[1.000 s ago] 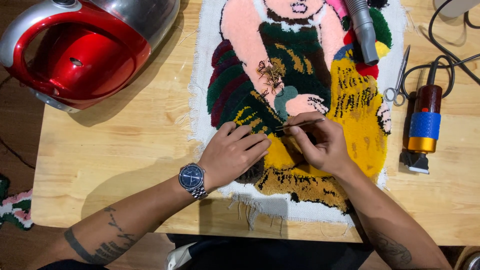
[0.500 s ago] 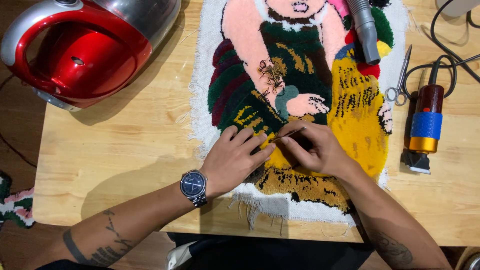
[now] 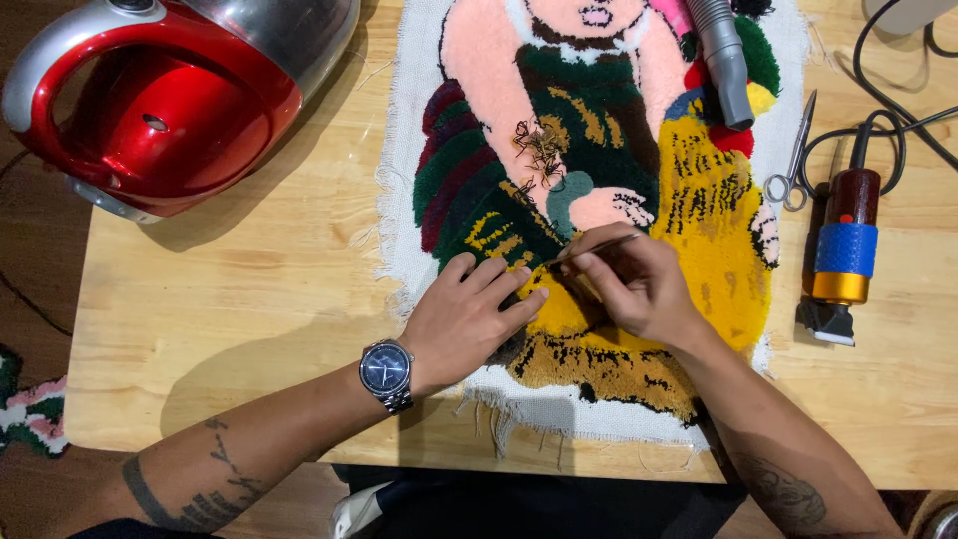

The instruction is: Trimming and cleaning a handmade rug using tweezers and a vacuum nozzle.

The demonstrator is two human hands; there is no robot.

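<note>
At the far left corner of the pale wooden table [image 3: 230, 299] stands a red and silver round vacuum cleaner [image 3: 150, 100], partly over the table edge. Between it and the tufted rug, the wood is bare and gives open room.

Lying in the middle is the colourful tufted rug with white fabric border [image 3: 589, 120]; its frayed lower border reaches almost to the near table edge. The left hand [image 3: 469, 319], with a steel wristwatch with dark blue dial [image 3: 387, 371] on the wrist, lies flat on the rug with fingers spread, pressing the pile at the green and yellow part. Just beside it, the right hand [image 3: 639, 289] is closed on a thin metal tool [image 3: 594, 248], maybe tweezers, whose tip touches the rug close to the left fingertips. A small heap of dark thread clippings [image 3: 539, 145] lies on the rug above the hands.

Further right, a grey vacuum nozzle [image 3: 723, 60] rests on the rug's upper part. On the wood beside the right border lie small silver scissors [image 3: 793, 160], then a corded electric trimmer with blue grip [image 3: 843, 250].
</note>
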